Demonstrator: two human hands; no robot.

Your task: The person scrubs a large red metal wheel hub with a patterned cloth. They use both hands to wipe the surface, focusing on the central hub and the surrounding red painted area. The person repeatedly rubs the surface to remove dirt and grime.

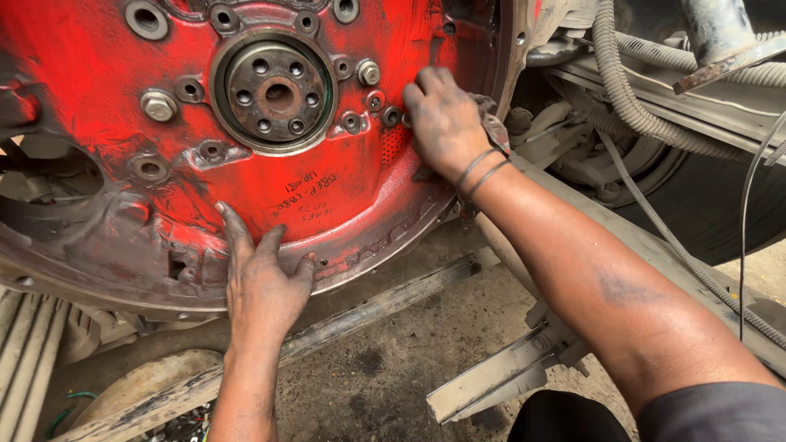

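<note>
Right hand [444,123]: fingers bunched and pressed on a grey rag [491,123], which is pinned against the right edge of the red engine housing [98,74], just beside a small bolt hole [391,115]. Whether the rag is pinched or only pushed flat cannot be told; most of it is hidden under the palm. Left hand [260,282]: fingers spread, nothing held, laid flat on the lower rim of the housing below some handwritten marks, apparently as a brace. The housing is seen upright, face-on, filling the upper left; the round crank hub [277,92] sits at its centre, ringed by bolt holes and two fitted bolts [158,105]. Corrugated hoses [630,98] and a tyre [720,205] are seen to the right, a dirty floor [385,368] and a metal rail [491,376] below. Step judged in hand: wiping the mating face clean near the right edge. Next pass is judged to need steady pressure across the perforated patch and bolt holes, with the brace hand kept planted and the rag kept clear of the holes' edges.
</note>
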